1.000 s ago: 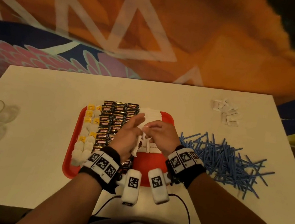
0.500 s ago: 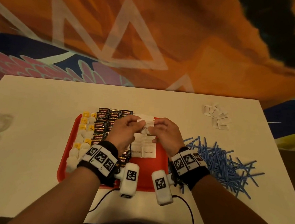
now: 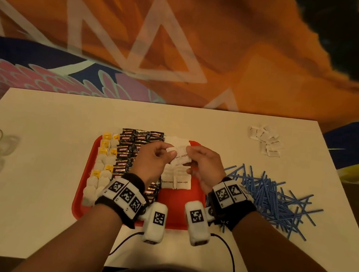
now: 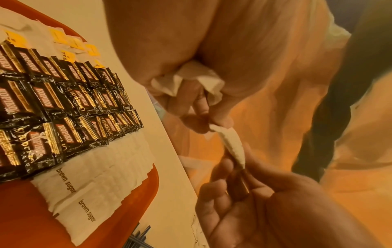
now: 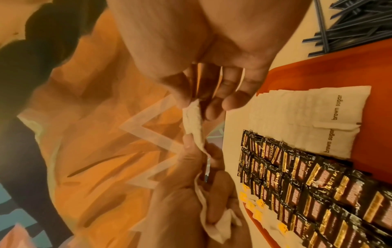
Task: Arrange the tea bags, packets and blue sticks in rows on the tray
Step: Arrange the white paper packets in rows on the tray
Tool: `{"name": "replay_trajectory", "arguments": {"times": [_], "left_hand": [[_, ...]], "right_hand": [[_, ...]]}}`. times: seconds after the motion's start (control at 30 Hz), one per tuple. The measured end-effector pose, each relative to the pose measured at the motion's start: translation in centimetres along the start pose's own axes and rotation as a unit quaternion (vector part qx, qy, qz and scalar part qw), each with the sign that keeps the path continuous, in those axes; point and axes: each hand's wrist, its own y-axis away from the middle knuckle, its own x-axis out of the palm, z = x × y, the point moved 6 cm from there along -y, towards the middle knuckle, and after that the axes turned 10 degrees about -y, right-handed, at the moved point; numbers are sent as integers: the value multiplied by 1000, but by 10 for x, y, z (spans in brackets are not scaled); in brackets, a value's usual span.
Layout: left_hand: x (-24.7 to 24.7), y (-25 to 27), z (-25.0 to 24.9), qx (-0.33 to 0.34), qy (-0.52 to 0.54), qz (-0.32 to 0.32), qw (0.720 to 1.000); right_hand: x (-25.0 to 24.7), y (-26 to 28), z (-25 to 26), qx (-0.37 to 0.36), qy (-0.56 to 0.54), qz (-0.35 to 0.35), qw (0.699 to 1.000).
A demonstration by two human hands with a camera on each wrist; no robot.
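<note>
Head view: red tray (image 3: pixel 176 214) well filled, with tea bags (image 3: pixel 103 162) far left, dark packets (image 3: pixel 135 150) beside them and brown sugar packets (image 3: pixel 175 181) part-laid; blue sticks (image 3: pixel 273 199) heaped right, white sachets (image 3: pixel 265 140) far right, both unplaced. Left hand (image 3: pixel 154 162) and right hand (image 3: pixel 204 164) pinching one sugar packet (image 3: pixel 180 156) above the tray. Left wrist view: spare packets (image 4: pixel 188 78) bunched in the left palm, unseen from above. Right wrist view: right fingertips (image 5: pixel 191 99) nipping the packet's edge.
</note>
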Motion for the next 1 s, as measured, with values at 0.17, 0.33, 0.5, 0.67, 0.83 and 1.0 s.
{"name": "replay_trajectory", "arguments": {"times": [0.17,0.33,0.5,0.67,0.83,1.0], "left_hand": [[-2,1,5,-1,-7,2,1000],[3,5,13,-35,24,46,998],[5,9,20,-73,66,43,994],[1,8,32,-56,24,25,998],[0,9,52,-45,-20,6,999],[1,12,74,-58,-34,7,998]], "right_hand": [[-9,1,1,-16,-40,-18,999],[2,4,-8,-42,80,50,995],[2,9,-1,-169,151,48,973],[-1,9,-12,-208,168,46,962],[-9,5,-37,-128,129,15,983],[-17,-7,-70,-26,194,14,981]]}}
